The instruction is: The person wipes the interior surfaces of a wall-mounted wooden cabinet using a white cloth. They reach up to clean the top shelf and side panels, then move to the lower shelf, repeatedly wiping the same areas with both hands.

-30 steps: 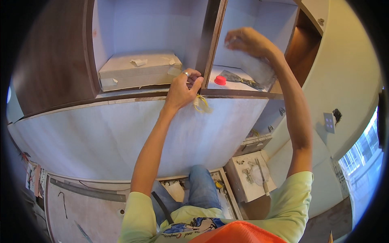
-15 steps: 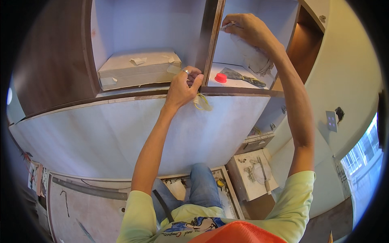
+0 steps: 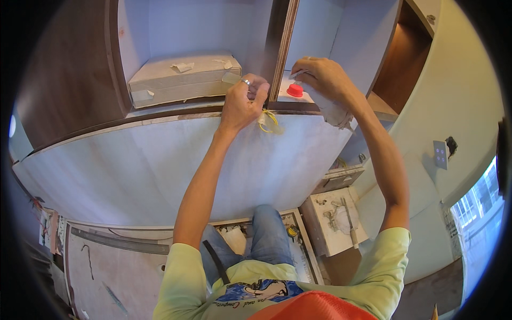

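Note:
My left hand (image 3: 242, 104) is at the front edge of the cabinet, by the foot of the upright divider (image 3: 281, 50). Its fingers are curled inward, and what they grip, if anything, is hidden. Just below it hangs a loop of thin yellow wire (image 3: 271, 118) with a pale, filmy scrap. My right hand (image 3: 325, 77) is closed in a pinch at the opening of the right compartment. From it hangs a limp, pale, crumpled bag (image 3: 336, 114), whose lower end reaches over the cabinet's front edge. Beside it on the shelf stands a red cap (image 3: 295, 90).
A long cardboard box (image 3: 184, 80) lies in the left compartment. Under the cabinet edge spans a broad pale panel (image 3: 176, 170). At the lower right, a white box-like stand (image 3: 325, 208) carries a long-handled tool (image 3: 350, 221). A switch plate (image 3: 440, 154) sticks out from the right wall.
My right hand has come down and toward me, bringing the bag out over the shelf edge. The scraper seen on the shelf is now hidden. My left hand stays by the divider.

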